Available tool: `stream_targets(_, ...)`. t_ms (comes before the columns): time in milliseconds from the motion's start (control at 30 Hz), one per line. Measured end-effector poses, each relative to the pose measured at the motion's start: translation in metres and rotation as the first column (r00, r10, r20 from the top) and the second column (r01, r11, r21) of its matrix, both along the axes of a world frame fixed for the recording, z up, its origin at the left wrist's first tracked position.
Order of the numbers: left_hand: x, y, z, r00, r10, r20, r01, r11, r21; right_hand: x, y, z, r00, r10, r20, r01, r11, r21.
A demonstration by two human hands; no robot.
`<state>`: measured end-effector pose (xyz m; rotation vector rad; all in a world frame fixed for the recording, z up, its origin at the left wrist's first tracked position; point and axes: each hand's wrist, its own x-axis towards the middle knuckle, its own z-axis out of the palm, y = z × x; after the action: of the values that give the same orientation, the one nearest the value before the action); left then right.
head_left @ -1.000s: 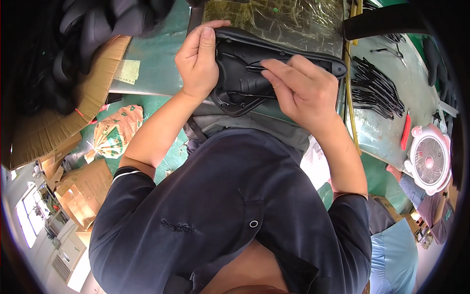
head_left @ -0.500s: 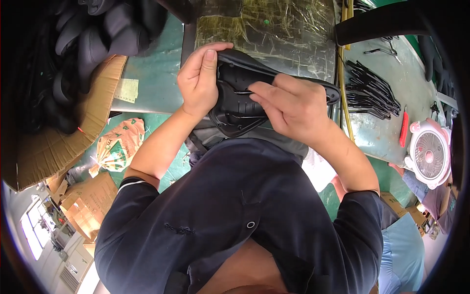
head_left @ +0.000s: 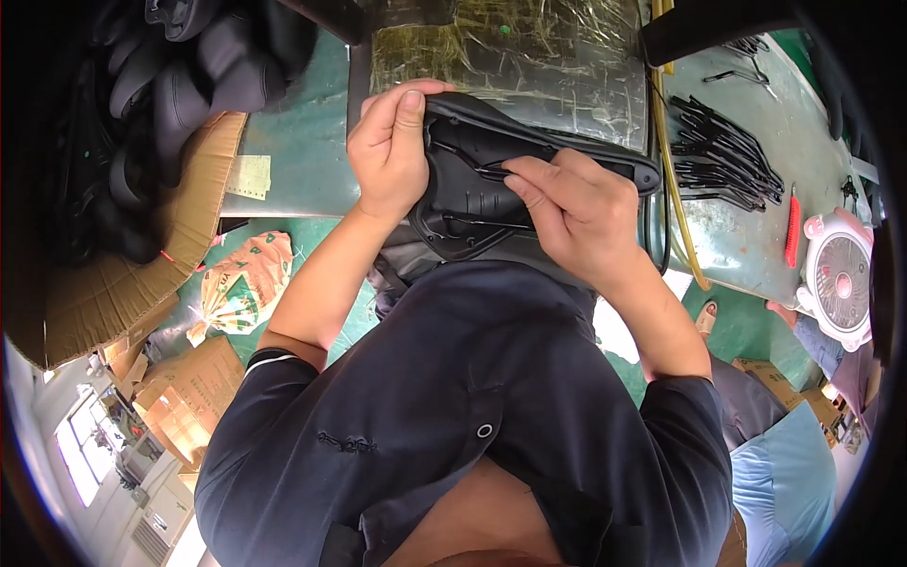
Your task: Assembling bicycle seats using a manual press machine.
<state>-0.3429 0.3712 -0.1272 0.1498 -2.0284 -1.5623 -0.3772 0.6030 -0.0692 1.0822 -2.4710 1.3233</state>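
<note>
A black bicycle saddle [head_left: 477, 200] lies underside up in front of my body, its wide end to the left and its nose to the right. My left hand [head_left: 392, 156] is closed round the far corner of the wide end, thumb up. Over the saddle's middle, my right hand [head_left: 588, 203] pinches a thin black bent saddle rail [head_left: 487, 223]. Two legs of the rail run across the hollow underside toward the wide end. The rail's part toward the nose is hidden behind my right hand.
A bundle of black saddle rails [head_left: 723, 156] lies on the table to the right, beside a red-handled tool [head_left: 792, 231] and a pink-and-white fan [head_left: 841, 283]. Many black saddles [head_left: 179, 104] fill a cardboard box [head_left: 123, 293] on the left. Beyond my hands lies a tape-covered board [head_left: 548, 66].
My right hand has shifted slightly right, and more of the rail's far leg now shows beside its fingertips. My left hand keeps its hold on the wide end.
</note>
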Motion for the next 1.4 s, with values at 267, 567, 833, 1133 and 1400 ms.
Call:
stream_targets(267, -0.007, -0.002, 0.002, 1.000, -0.016, -0.002, 0.016, 0.999, -0.034, -0.032, -0.014, 0.005, 0.980, 0.164, -0.115, -0.156, 0.985, 0.076)
stream_targets(567, -0.011, -0.020, 0.046, 0.866, -0.474, -0.158, 0.186, 0.600, -0.778, -0.079, -0.008, 0.042, 0.858, 0.403, -0.317, -0.381, 0.915, 0.132)
stream_targets(833, -0.025, 0.029, 0.056, 0.986, 0.130, -0.101, -0.163, 0.674, -0.721, -0.046, -0.027, 0.001, 0.973, -0.199, -0.115, 0.208, 0.975, 0.072)
stream_targets(1133, -0.103, 0.016, 0.039, 0.964, 0.089, -0.249, -0.240, 0.689, -0.684, -0.109, -0.053, -0.021, 0.856, -0.430, -0.288, 0.410, 0.903, -0.130)
stream_targets(1400, -0.092, 0.011, 0.037, 0.967, 0.129, -0.220, -0.242, 0.739, -0.629, -0.106, -0.061, -0.017, 0.894, -0.411, -0.181, 0.375, 0.905, -0.202)
